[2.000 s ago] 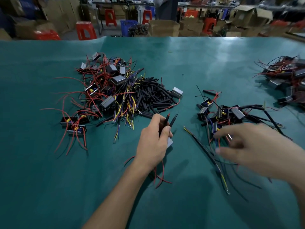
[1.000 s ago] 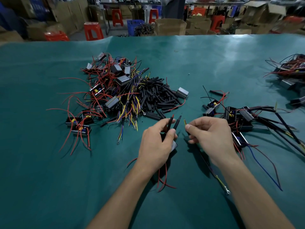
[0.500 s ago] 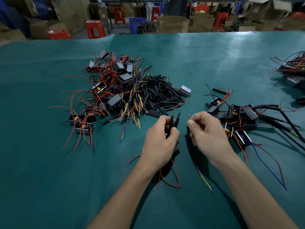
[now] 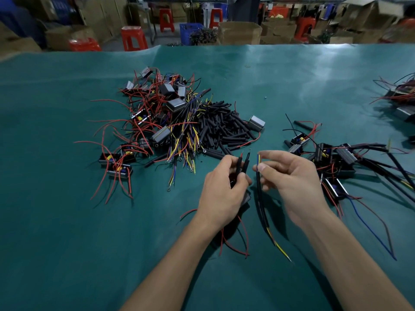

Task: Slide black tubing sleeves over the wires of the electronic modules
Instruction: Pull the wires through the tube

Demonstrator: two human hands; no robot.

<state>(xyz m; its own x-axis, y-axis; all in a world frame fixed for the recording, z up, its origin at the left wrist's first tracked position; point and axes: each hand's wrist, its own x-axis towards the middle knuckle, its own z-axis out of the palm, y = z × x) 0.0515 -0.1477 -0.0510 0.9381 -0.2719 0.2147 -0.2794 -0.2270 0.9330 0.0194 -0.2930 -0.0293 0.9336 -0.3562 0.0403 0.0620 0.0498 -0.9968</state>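
Observation:
My left hand (image 4: pixel 222 189) grips a module whose grey edge (image 4: pixel 246 199) shows under the palm. Two of its wires stick up between the fingers, each in a black sleeve (image 4: pixel 242 163), and its red wires (image 4: pixel 235 243) trail toward me. My right hand (image 4: pixel 292 178) pinches a bundle of yellow and blue wires (image 4: pixel 258 158) just right of those sleeves. A long black sleeve (image 4: pixel 261 207) covers the bundle below the fingers. A heap of loose black sleeves (image 4: pixel 222 126) lies beyond my hands, beside a pile of modules with red and yellow wires (image 4: pixel 157 122).
The green table mat (image 4: pixel 67 221) runs to a far edge. Sleeved modules with long black leads (image 4: pixel 336 162) lie right of my right hand. Another batch of modules (image 4: pixel 402 97) sits at the far right. Red stools and cardboard boxes stand behind the table.
My right hand came in from the right-hand module group, picked up the yellow-blue wire bundle and raised its tip beside the two sleeved wires held by my left hand.

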